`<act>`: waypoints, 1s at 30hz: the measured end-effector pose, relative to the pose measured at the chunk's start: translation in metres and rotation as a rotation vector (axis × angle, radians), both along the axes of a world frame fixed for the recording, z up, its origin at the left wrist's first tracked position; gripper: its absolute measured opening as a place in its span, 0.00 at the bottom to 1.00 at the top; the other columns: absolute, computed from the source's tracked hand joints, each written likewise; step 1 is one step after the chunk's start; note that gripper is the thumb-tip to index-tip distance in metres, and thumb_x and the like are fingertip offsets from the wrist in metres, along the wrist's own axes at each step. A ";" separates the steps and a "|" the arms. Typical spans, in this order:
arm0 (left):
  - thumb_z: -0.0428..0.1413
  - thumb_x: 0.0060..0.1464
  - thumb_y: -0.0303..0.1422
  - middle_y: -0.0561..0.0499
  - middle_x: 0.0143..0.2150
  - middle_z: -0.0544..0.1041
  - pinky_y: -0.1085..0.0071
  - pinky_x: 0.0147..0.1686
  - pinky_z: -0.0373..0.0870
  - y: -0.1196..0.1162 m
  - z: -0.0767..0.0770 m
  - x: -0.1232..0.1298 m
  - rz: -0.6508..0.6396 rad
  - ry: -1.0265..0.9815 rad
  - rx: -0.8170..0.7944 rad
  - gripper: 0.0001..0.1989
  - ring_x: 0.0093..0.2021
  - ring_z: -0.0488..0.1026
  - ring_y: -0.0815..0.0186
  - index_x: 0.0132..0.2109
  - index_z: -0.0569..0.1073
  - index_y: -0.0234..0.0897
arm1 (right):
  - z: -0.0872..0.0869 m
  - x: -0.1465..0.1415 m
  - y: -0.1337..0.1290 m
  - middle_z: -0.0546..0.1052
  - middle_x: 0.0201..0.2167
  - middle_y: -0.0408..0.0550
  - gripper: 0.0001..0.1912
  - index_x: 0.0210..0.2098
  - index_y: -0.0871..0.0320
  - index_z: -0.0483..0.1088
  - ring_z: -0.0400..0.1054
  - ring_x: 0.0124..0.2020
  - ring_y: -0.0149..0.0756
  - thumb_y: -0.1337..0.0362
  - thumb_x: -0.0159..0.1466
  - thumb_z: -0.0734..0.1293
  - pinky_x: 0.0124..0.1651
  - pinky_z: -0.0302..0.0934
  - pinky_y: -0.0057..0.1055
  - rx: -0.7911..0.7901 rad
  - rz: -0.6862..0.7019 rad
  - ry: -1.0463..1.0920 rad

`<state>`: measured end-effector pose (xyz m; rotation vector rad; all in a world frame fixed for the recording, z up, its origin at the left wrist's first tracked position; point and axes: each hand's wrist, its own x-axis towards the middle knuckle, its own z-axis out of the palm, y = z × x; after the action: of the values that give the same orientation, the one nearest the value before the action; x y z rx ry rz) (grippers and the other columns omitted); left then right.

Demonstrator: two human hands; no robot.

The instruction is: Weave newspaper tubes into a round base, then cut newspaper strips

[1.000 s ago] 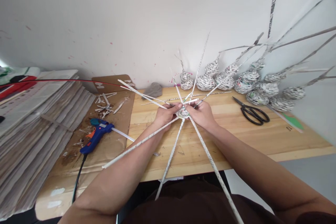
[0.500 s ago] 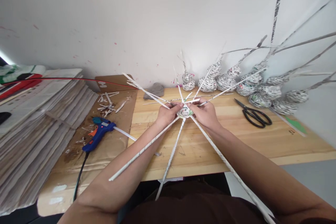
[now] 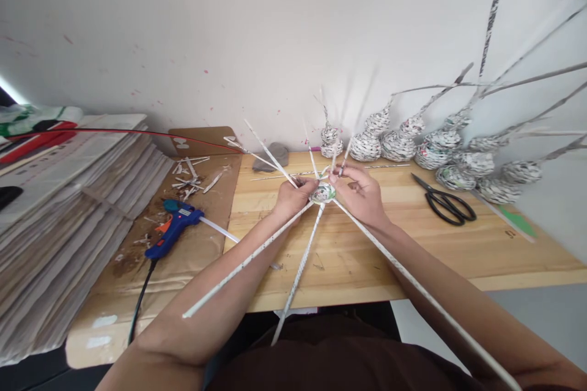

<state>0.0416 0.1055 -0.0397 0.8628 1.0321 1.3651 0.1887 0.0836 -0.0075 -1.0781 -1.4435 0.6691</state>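
A small round base woven from rolled paper [image 3: 323, 192] is held above the wooden board, with several long paper strips radiating from it. My left hand [image 3: 295, 197] pinches its left edge, thumb on top. At the upper right edge, my right hand [image 3: 361, 192] has thumb and fingers closed on a paper strip that points upward and is blurred. One long strip [image 3: 238, 266] crosses over my left forearm, another [image 3: 298, 275] points down toward my body, and a third [image 3: 413, 284] runs over my right forearm.
Woven paper gourd shapes [image 3: 398, 145] line the wall at the back right. Black scissors [image 3: 444, 200] lie on the wooden board [image 3: 431, 256]. A blue glue gun [image 3: 173, 231] rests on cardboard at the left, near paper scraps [image 3: 188, 177] and a tall paper stack [image 3: 82, 214].
My right hand has turned with its fingers raised. The strips near it have swung from leaning right to more upright. My left hand keeps its hold on the base.
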 end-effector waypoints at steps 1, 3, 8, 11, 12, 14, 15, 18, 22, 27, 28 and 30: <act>0.70 0.36 0.36 0.48 0.25 0.78 0.68 0.31 0.69 -0.001 0.002 0.000 0.004 -0.016 0.000 0.12 0.26 0.73 0.65 0.27 0.78 0.32 | -0.001 0.001 0.001 0.77 0.46 0.52 0.16 0.40 0.56 0.78 0.72 0.45 0.43 0.52 0.59 0.71 0.36 0.67 0.32 -0.030 -0.017 -0.048; 0.70 0.35 0.35 0.49 0.24 0.77 0.69 0.31 0.69 -0.002 0.006 0.000 0.011 -0.049 0.018 0.12 0.26 0.72 0.66 0.26 0.77 0.32 | -0.003 0.001 0.002 0.78 0.43 0.52 0.19 0.44 0.57 0.77 0.72 0.42 0.42 0.50 0.61 0.69 0.37 0.67 0.32 -0.116 -0.005 -0.079; 0.71 0.32 0.33 0.49 0.24 0.77 0.69 0.33 0.69 -0.002 0.013 -0.003 0.067 -0.125 -0.011 0.14 0.26 0.73 0.67 0.25 0.75 0.32 | -0.002 0.003 0.007 0.77 0.45 0.52 0.27 0.47 0.57 0.73 0.74 0.34 0.37 0.42 0.62 0.63 0.28 0.64 0.29 -0.295 0.108 0.184; 0.71 0.32 0.33 0.48 0.26 0.78 0.68 0.33 0.70 0.001 0.015 -0.006 0.098 -0.177 -0.031 0.15 0.27 0.74 0.66 0.27 0.75 0.32 | -0.001 0.005 0.008 0.77 0.44 0.50 0.26 0.50 0.55 0.69 0.73 0.29 0.33 0.49 0.56 0.70 0.26 0.64 0.28 -0.405 0.167 0.331; 0.71 0.33 0.33 0.49 0.27 0.78 0.69 0.33 0.70 0.002 0.015 -0.006 0.107 -0.187 -0.030 0.15 0.27 0.74 0.66 0.28 0.75 0.32 | 0.000 0.005 0.007 0.77 0.43 0.49 0.27 0.51 0.54 0.68 0.74 0.29 0.34 0.53 0.53 0.72 0.26 0.65 0.28 -0.443 0.229 0.327; 0.71 0.34 0.33 0.50 0.26 0.78 0.69 0.33 0.70 0.003 0.014 -0.007 0.142 -0.198 -0.018 0.15 0.27 0.74 0.67 0.28 0.75 0.32 | 0.000 0.002 0.002 0.78 0.45 0.50 0.30 0.53 0.52 0.69 0.75 0.33 0.37 0.59 0.50 0.74 0.28 0.68 0.28 -0.493 0.392 0.266; 0.70 0.35 0.33 0.50 0.26 0.77 0.69 0.33 0.69 0.003 0.014 -0.007 0.168 -0.197 -0.004 0.14 0.27 0.73 0.67 0.28 0.75 0.33 | 0.000 -0.001 -0.001 0.77 0.47 0.50 0.31 0.53 0.52 0.69 0.75 0.36 0.38 0.59 0.50 0.75 0.28 0.68 0.28 -0.500 0.472 0.224; 0.70 0.36 0.33 0.52 0.25 0.76 0.70 0.32 0.68 0.003 0.012 -0.006 0.243 -0.185 0.041 0.13 0.26 0.73 0.68 0.28 0.74 0.33 | -0.004 -0.013 -0.008 0.77 0.47 0.51 0.26 0.50 0.53 0.72 0.74 0.38 0.39 0.56 0.52 0.75 0.27 0.68 0.27 -0.471 0.563 0.124; 0.69 0.37 0.34 0.52 0.25 0.77 0.70 0.31 0.68 0.002 0.012 -0.002 0.227 -0.168 0.055 0.14 0.26 0.73 0.68 0.29 0.74 0.34 | -0.012 -0.022 -0.003 0.77 0.31 0.48 0.22 0.41 0.57 0.75 0.71 0.28 0.36 0.46 0.57 0.71 0.22 0.64 0.26 -0.438 0.323 0.176; 0.70 0.36 0.37 0.52 0.25 0.76 0.69 0.31 0.70 -0.002 0.020 0.007 0.172 -0.123 0.061 0.17 0.26 0.73 0.66 0.30 0.73 0.35 | -0.011 -0.019 0.007 0.74 0.22 0.44 0.17 0.31 0.58 0.74 0.68 0.22 0.33 0.49 0.56 0.71 0.19 0.60 0.26 -0.393 0.147 0.254; 0.71 0.36 0.37 0.52 0.25 0.76 0.69 0.31 0.70 -0.003 0.022 0.009 0.165 -0.112 0.061 0.17 0.26 0.73 0.66 0.30 0.73 0.35 | -0.010 -0.019 0.008 0.74 0.22 0.43 0.16 0.30 0.58 0.74 0.67 0.22 0.32 0.50 0.55 0.72 0.19 0.59 0.25 -0.391 0.125 0.292; 0.71 0.34 0.38 0.52 0.25 0.76 0.70 0.31 0.70 -0.007 0.025 0.015 0.135 -0.092 0.066 0.17 0.26 0.73 0.66 0.29 0.74 0.35 | -0.007 -0.019 0.009 0.75 0.23 0.42 0.16 0.30 0.58 0.74 0.68 0.22 0.31 0.52 0.53 0.74 0.21 0.61 0.26 -0.383 0.111 0.410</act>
<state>0.0566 0.0990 -0.0149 0.7825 0.9935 1.5456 0.1699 0.0923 -0.0149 -1.0738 -1.0466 1.2070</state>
